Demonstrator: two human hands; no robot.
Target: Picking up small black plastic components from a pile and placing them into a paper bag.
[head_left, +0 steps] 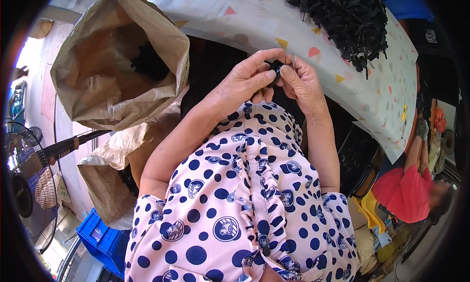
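Note:
In front of my chest, both hands come together over a small black plastic part (276,70). My left hand (247,75) pinches it between thumb and fingers. My right hand (304,83) is closed too, its thumb pressed against the part's right side. Between the right fingers a thin, shiny metal blade-like tool (293,60) sticks up; most of it is hidden by the fingers. Just beyond my hands, a large heap of similar black plastic parts (350,22) lies on the table, which has a patterned white cover (289,25).
At my left stands a large open woven sack (122,93) with black pieces inside. Below it are another sack (105,184), a standing fan (29,189) and a blue crate (102,240). A yellow-handled tool (404,114) lies on the table's right end. A person in red (404,194) is at the right.

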